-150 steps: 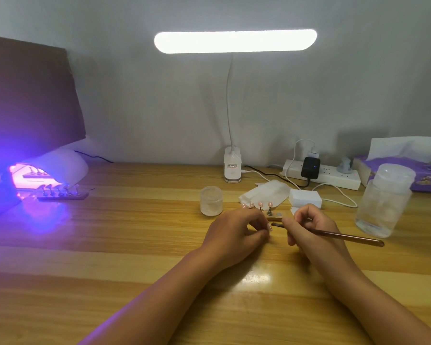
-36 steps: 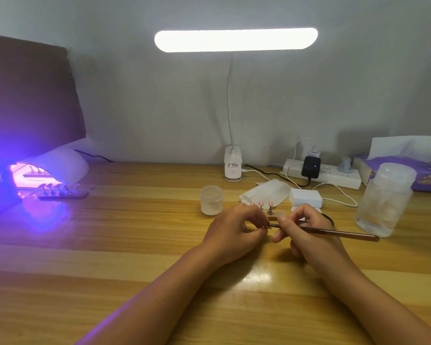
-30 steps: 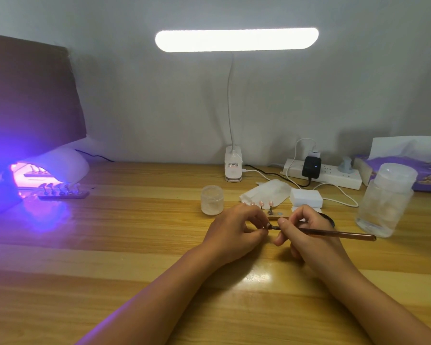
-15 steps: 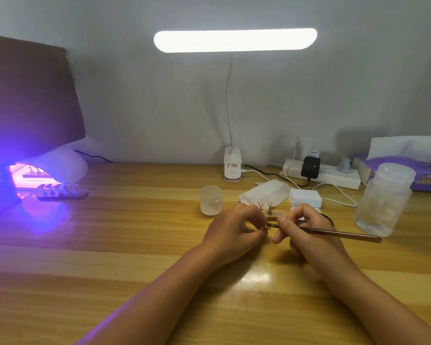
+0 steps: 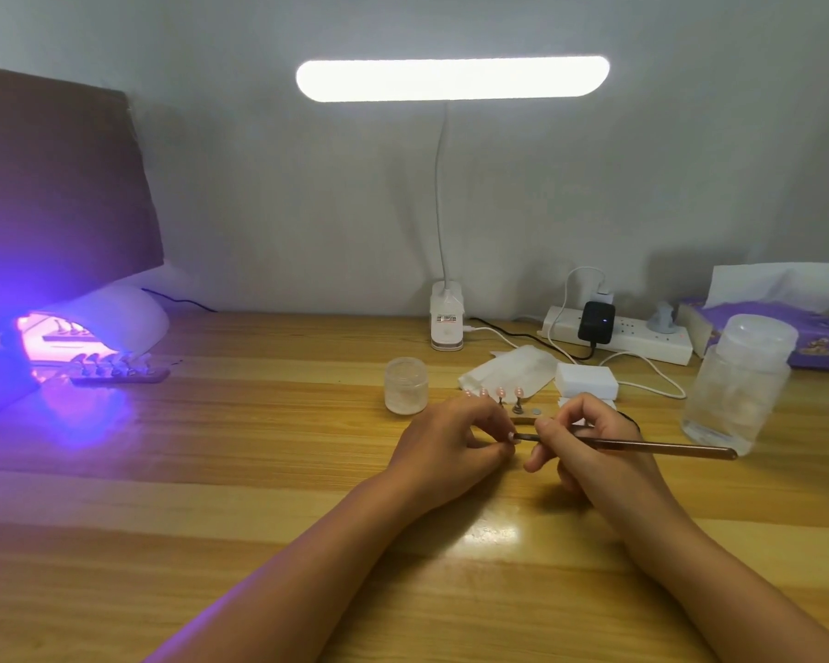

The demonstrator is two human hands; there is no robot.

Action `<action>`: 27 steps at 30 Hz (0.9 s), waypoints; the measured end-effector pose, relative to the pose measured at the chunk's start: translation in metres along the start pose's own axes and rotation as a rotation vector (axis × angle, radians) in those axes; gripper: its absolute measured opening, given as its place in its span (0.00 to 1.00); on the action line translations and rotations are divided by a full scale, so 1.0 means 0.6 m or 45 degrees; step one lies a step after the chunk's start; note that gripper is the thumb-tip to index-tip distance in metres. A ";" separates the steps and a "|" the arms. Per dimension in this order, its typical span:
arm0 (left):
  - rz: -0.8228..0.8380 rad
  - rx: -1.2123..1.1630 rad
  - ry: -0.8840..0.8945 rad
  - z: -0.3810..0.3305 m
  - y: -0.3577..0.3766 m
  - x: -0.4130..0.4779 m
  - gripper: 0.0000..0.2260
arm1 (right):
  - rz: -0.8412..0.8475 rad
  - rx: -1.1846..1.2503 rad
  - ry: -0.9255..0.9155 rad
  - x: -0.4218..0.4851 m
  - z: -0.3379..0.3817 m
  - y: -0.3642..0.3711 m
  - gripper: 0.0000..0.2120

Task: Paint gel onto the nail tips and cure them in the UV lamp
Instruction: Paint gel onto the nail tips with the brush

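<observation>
Wooden desk (image 5: pixel 259 471), grey wall (image 5: pixel 307 208), desk lamp (image 5: pixel 452 79) lit, UV lamp (image 5: pixel 116 318) glowing violet far left. Left hand (image 5: pixel 451 442) pinched a nail tip (image 5: pixel 512 436); right hand (image 5: pixel 589 437) gripped the brush (image 5: pixel 666 447), fingers curled.

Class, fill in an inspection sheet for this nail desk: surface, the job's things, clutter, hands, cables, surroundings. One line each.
Surface: wooden table, glare patch by the forearms.
Job's things: UV lamp lit violet, one rack before its mouth, another inside; tip stand behind the hands; brush.
Clutter: small jar, wipes, big clear jar, tissue box.
Hands: left hand pinches a tip; right hand grips the brush, its end at that tip.
Cables: power strip with black adapter; white cable loops on the table.
Surroundings: desk lamp lit, grey wall, dark board at left.
</observation>
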State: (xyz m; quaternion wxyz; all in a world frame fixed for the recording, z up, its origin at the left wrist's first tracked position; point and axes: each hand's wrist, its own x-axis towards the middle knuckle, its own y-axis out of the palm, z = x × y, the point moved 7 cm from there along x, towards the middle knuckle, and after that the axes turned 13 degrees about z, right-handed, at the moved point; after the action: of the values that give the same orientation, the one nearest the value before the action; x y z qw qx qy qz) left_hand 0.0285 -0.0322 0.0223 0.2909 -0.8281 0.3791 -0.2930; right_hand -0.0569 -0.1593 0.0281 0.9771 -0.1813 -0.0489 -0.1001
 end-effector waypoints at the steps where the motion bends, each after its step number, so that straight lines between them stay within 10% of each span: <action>1: 0.007 -0.002 -0.012 0.002 0.000 0.001 0.05 | 0.014 -0.012 0.002 0.000 0.001 0.002 0.08; 27: 0.045 0.019 -0.033 0.001 0.001 0.000 0.05 | -0.035 -0.197 0.052 0.001 -0.006 0.000 0.04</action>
State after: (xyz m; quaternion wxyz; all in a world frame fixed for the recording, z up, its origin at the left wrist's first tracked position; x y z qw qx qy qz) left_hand 0.0286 -0.0324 0.0212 0.3069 -0.8228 0.3878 -0.2800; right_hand -0.0560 -0.1608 0.0249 0.9595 -0.2536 -0.0235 -0.1205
